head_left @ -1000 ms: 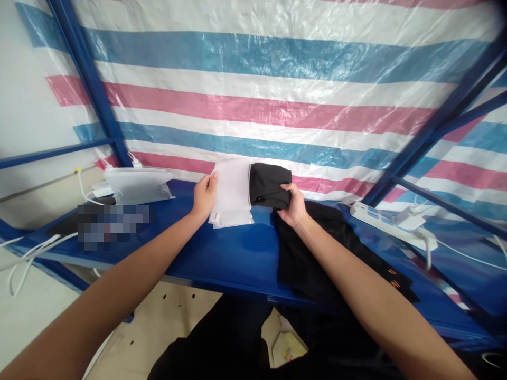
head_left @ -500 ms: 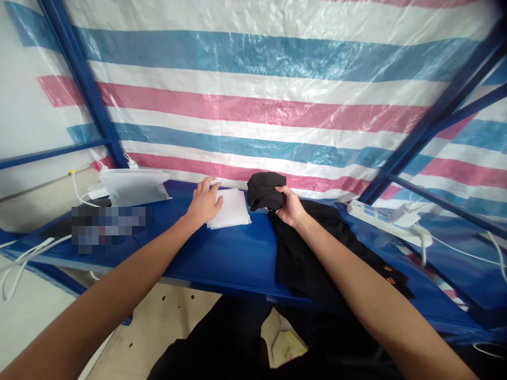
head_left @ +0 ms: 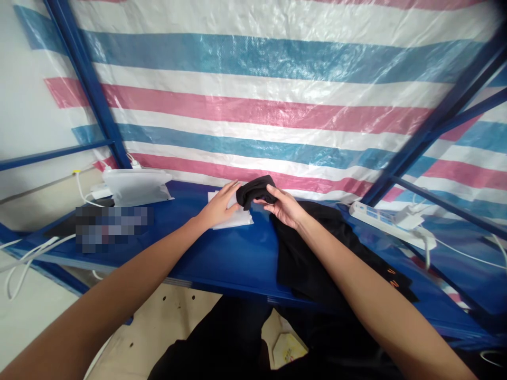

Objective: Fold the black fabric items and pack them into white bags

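Note:
A folded bundle of black cloth (head_left: 255, 191) is held up above the back of the blue shelf. My right hand (head_left: 284, 207) grips its right side, thumb on top and fingers beneath. At the bundle's left edge is my left hand (head_left: 219, 206), fingers stretched out and apart; the tips seem to meet the cloth, but a grip on it does not show. Flat white sheets or bags (head_left: 233, 218) lie under the left hand and are partly hidden by it. A black garment (head_left: 301, 258) with small orange marks lies spread beneath my right forearm.
A white power strip (head_left: 390, 224) with plugs and cables sits on the right of the blue shelf (head_left: 225, 264). On the left stand a translucent white pouch (head_left: 138, 186) and a dark flat item (head_left: 65, 224), with white cables. Blue posts and a striped plastic sheet (head_left: 257, 105) rise behind.
My right hand has brought the black cloth bundle left and tilted it, and it looks flatter. My left hand has moved right across the white sheets to the bundle's edge.

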`<state>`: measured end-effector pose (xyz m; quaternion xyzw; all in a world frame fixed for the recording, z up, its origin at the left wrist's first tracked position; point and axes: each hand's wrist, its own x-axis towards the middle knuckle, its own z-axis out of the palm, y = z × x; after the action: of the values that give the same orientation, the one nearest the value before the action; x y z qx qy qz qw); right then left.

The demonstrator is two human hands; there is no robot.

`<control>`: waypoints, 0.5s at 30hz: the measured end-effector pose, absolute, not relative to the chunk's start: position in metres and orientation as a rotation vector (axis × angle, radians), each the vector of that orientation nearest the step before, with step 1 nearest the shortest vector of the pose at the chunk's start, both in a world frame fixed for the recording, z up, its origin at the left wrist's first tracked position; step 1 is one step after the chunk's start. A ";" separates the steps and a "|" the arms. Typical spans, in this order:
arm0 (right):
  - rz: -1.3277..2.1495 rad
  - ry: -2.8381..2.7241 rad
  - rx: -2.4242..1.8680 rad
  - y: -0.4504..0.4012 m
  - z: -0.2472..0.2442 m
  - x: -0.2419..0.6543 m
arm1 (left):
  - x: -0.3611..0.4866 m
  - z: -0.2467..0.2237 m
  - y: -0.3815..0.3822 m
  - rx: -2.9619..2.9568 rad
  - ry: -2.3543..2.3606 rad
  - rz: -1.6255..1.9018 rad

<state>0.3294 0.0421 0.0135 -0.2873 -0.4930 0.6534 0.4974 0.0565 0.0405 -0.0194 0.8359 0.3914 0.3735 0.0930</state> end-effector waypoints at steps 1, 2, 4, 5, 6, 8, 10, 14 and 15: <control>1.583 -1.211 -0.661 0.040 0.015 0.329 | 0.058 -0.016 0.040 2.461 1.093 1.195; 1.582 -1.216 -0.636 0.039 0.015 0.329 | 0.059 -0.012 0.039 2.430 1.062 1.260; 1.582 -1.206 -0.616 0.038 0.015 0.331 | 0.060 -0.007 0.038 2.352 1.101 1.351; 1.587 -1.202 -0.615 0.038 0.015 0.332 | 0.060 -0.006 0.037 2.303 1.149 1.392; 1.590 -1.202 -0.622 0.039 0.015 0.333 | 0.059 -0.006 0.037 2.245 1.197 1.436; 1.573 -1.218 -0.665 0.039 0.015 0.337 | 0.056 -0.005 0.037 2.116 1.237 1.537; 1.523 -1.245 -0.734 0.041 0.016 0.340 | 0.053 -0.005 0.039 1.993 1.186 1.649; 1.338 -1.291 -0.773 0.049 0.016 0.349 | 0.048 -0.001 0.045 1.782 1.027 1.828; 1.282 -1.298 -0.761 0.052 0.015 0.351 | 0.048 -0.001 0.047 1.717 0.997 1.838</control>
<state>0.3514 0.0516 0.0153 -0.3214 -0.5485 0.5416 0.5500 0.0482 0.0472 -0.0007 0.6196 0.3597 0.6632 0.2165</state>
